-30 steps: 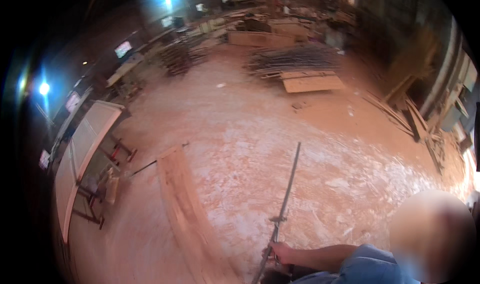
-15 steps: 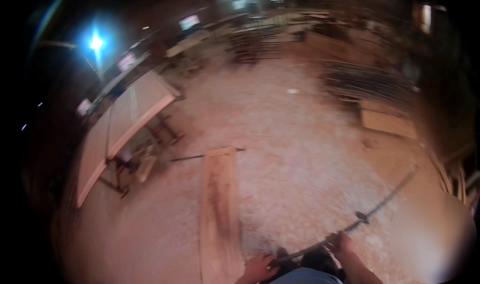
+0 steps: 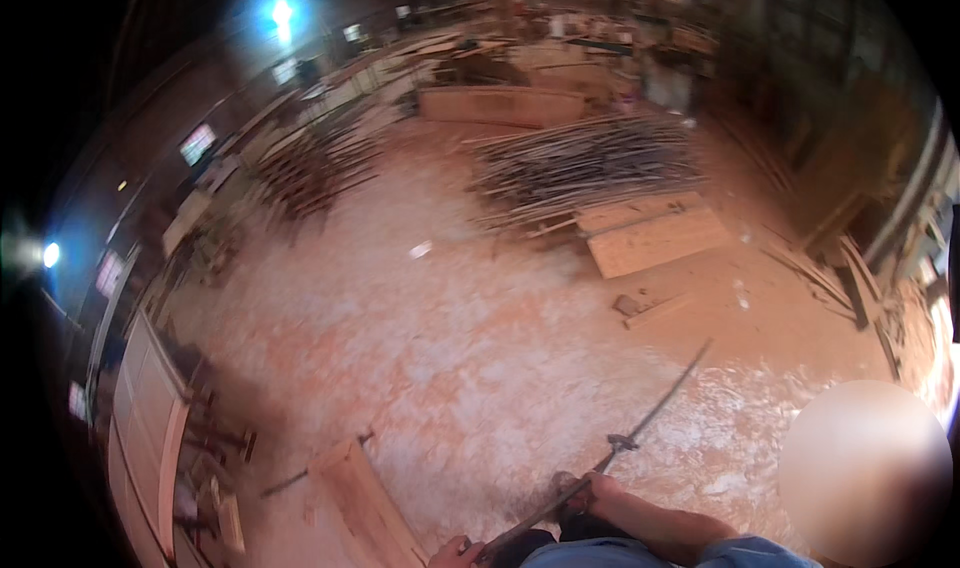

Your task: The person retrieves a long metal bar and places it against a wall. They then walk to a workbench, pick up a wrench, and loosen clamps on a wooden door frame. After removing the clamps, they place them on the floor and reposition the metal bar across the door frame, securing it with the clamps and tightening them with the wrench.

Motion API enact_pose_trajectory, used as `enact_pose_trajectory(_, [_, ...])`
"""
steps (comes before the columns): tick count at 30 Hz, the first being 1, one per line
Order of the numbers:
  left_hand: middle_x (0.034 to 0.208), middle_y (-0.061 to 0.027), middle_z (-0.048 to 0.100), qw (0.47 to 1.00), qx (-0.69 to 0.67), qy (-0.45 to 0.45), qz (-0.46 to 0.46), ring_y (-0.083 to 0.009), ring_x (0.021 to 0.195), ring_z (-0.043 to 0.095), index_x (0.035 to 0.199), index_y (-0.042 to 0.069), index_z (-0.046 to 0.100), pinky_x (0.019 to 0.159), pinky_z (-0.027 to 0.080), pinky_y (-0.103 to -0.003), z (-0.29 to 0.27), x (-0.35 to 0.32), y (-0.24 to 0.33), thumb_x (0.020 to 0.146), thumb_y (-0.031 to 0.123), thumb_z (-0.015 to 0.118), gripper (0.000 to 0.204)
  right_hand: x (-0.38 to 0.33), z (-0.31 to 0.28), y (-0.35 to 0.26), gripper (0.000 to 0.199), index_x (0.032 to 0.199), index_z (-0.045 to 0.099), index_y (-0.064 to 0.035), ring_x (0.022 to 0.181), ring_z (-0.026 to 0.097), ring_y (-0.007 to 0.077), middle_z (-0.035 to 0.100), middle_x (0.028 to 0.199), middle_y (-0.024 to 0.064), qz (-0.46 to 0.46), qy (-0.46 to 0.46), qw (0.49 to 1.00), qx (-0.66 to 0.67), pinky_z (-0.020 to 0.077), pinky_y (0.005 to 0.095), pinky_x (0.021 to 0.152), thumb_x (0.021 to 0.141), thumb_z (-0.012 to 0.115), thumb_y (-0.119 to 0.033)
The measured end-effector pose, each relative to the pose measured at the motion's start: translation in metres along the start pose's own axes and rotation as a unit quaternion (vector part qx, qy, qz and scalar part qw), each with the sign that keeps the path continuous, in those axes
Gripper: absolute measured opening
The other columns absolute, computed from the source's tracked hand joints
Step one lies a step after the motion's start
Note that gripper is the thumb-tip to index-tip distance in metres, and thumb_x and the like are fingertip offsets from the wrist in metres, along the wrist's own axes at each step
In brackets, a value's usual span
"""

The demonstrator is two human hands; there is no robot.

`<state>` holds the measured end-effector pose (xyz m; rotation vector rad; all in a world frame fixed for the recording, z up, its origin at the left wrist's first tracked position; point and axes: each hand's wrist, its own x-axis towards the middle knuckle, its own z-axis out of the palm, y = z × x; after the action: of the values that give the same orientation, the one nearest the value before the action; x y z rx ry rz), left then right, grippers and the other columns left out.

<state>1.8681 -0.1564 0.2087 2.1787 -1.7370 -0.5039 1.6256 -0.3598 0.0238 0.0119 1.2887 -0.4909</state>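
Note:
A long dark bar clamp [image 3: 655, 408] slants in front of my body, its far end pointing up and to the right. My right hand [image 3: 598, 488] is wrapped around the bar, below a dark sliding jaw [image 3: 621, 442]. Down at the lower edge, my left hand [image 3: 455, 552] is closed on the bar's near end and partly cut off by the frame. A wide wooden board [image 3: 362, 508] lies to the left of my hands, with another dark bar [image 3: 290, 483] crossing at its far end.
A panelled wooden piece [image 3: 150, 428] stands on supports at the left. Ahead are a large pile of thin strips [image 3: 590, 173], a wooden panel [image 3: 655, 233] and a second stack [image 3: 310, 173]. Scrap wood [image 3: 655, 308] lies on the dusty floor [image 3: 450, 338].
My view has swung right, so the board and panelled piece now sit further left and the strip pile nearer the middle. Both hands keep their hold on the bar clamp.

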Motion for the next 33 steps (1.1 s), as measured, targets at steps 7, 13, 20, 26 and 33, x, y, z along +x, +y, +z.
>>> enact_pose_trajectory(7, [0.115, -0.0115, 0.06, 1.0, -0.02, 0.001, 0.023, -0.0294, 0.082, 0.064, 0.105, 0.014, 0.065, 0.069, 0.053, -0.042, -0.021, 0.202, -0.035, 0.076, 0.023, 0.07, 0.031, 0.081, 0.134, -0.147, 0.019, 0.1, 0.051, -0.0003, 0.086, 0.067, 0.0362, 0.066, 0.097, 0.0194, -0.001, -0.006, 0.999, 0.046, 0.0582, 0.0566, 0.069, 0.097, 0.042, -0.016])
enact_pose_trajectory(13, [0.104, -0.0131, 0.064, 0.995, -0.086, -0.009, 0.051, -0.0347, 0.087, 0.061, 0.113, 0.009, 0.061, 0.075, 0.051, -0.045, -0.031, 0.394, -0.116, 0.084, 0.022, 0.067, 0.033, 0.161, 0.273, -0.272, 0.021, 0.101, 0.052, -0.0003, 0.087, 0.068, 0.0349, 0.066, 0.096, 0.0172, -0.027, 0.022, 0.999, 0.03, 0.0584, 0.055, 0.07, 0.098, 0.043, -0.019])
enact_pose_trajectory(20, [0.098, -0.0163, 0.065, 0.985, -0.115, -0.117, 0.06, -0.0368, 0.092, 0.06, 0.12, 0.009, 0.059, 0.081, 0.049, -0.047, -0.057, 0.64, -0.167, 0.087, 0.028, 0.066, 0.039, 0.236, 0.413, -0.439, 0.021, 0.104, 0.053, 0.0027, 0.087, 0.066, 0.0364, 0.064, 0.097, 0.0214, -0.088, 0.038, 0.993, 0.069, 0.0572, 0.0544, 0.075, 0.096, 0.044, -0.015])
enact_pose_trajectory(26, [0.108, -0.0138, 0.062, 0.991, -0.056, -0.095, 0.073, -0.0374, 0.096, 0.059, 0.122, 0.011, 0.058, 0.082, 0.048, -0.046, -0.05, 0.868, -0.154, 0.087, 0.036, 0.067, 0.044, 0.332, 0.487, -0.632, 0.021, 0.095, 0.057, -0.0002, 0.084, 0.067, 0.0317, 0.065, 0.091, 0.0178, -0.141, 0.008, 0.987, 0.082, 0.058, 0.0523, 0.071, 0.097, 0.046, -0.018])
enact_pose_trajectory(33, [0.119, -0.0215, 0.055, 0.975, -0.079, 0.045, 0.203, -0.0404, 0.11, 0.052, 0.129, 0.005, 0.05, 0.091, 0.045, -0.048, -0.105, 1.189, -0.053, 0.078, 0.029, 0.072, 0.06, 0.411, 0.556, -0.966, 0.04, 0.087, 0.063, -0.0016, 0.072, 0.061, 0.0298, 0.064, 0.075, 0.0149, -0.363, -0.038, 0.928, -0.079, 0.05, 0.0441, 0.063, 0.1, 0.042, -0.033])
